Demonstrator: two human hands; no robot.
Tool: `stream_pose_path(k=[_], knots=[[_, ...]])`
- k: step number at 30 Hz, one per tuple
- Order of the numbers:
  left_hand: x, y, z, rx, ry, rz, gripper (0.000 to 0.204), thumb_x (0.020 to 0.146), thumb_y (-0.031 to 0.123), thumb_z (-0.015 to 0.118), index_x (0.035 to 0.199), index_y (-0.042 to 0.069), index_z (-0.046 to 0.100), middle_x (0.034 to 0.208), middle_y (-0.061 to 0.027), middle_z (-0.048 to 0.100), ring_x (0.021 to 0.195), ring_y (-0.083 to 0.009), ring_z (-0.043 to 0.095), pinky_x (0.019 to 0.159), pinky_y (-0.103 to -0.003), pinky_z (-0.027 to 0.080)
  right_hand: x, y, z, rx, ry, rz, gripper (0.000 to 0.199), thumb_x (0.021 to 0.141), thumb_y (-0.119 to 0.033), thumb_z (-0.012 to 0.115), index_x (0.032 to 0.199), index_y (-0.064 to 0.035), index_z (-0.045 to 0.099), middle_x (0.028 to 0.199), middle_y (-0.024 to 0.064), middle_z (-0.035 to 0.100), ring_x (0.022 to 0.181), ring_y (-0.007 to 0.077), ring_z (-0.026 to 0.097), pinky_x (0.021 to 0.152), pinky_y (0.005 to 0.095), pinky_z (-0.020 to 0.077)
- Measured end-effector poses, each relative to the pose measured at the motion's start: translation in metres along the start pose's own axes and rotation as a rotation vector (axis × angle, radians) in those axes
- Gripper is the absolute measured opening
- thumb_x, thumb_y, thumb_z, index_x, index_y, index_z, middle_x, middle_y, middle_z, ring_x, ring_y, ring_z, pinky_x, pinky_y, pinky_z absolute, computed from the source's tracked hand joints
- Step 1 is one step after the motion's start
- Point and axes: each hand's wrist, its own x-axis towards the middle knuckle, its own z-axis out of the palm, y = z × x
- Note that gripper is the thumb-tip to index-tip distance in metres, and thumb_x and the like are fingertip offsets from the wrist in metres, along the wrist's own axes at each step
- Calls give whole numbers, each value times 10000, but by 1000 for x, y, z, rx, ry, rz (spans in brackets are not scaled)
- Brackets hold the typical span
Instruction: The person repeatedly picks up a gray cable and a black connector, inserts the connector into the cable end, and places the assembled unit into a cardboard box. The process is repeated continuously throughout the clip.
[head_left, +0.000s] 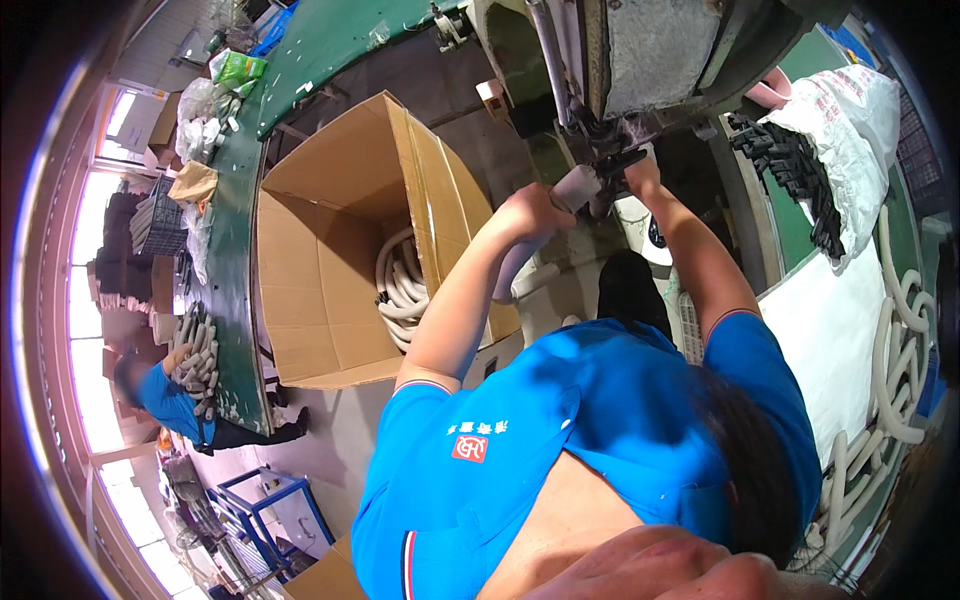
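My left hand (535, 212) is closed around a pale grey hose (577, 188). The hose's end points at the lower part of a large machine (655, 60), and more of it hangs down below my wrist. Close by on the right, my right hand (643, 174) is bent in at the machine, its fingers against a black piece (622, 162) beside the hose end. Whether that black piece is loose or part of the machine, I cannot tell. The fingertips of my right hand are partly hidden.
A tall open cardboard box (330, 300) with coiled grey hoses (402, 290) stands at my left. Black tube pieces (790, 165) lie by a white sack (845, 130) on the right, near more grey hoses (890, 370). Another person (180, 400) works at a green table (232, 300) far left.
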Motion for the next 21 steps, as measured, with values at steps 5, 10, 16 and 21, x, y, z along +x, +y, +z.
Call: stream_pose_path(k=[5,10,16,21], knots=[[3,-18,4,13,21,-39,468,632,353,726,898,-30,690,849,-228,673,811,-326,672,732,-380,517,-4,-13,-19,170,-32,11,383,841,-372,486,948,-60,680,991,222,661,952,408,618,814,460,480],[6,8,0,21,-17,35,485,621,353,732,892,-46,684,824,-223,674,789,-309,675,720,-380,518,-9,10,-21,687,259,185,381,840,-325,507,960,-1,667,970,244,659,942,426,611,827,457,469],[-14,-3,-15,-93,-38,-39,416,637,324,728,868,-20,696,769,-189,681,725,-243,678,655,-373,528,-24,-18,-49,1333,-73,136,143,857,-57,614,984,8,610,761,108,656,601,172,629,532,292,522],[-56,0,-17,28,-236,359,489,640,294,722,1017,-8,647,870,-173,681,843,-281,654,772,-369,509,-77,-30,-128,1626,-190,241,155,841,-190,719,850,-61,635,735,41,654,566,96,572,525,234,492]])
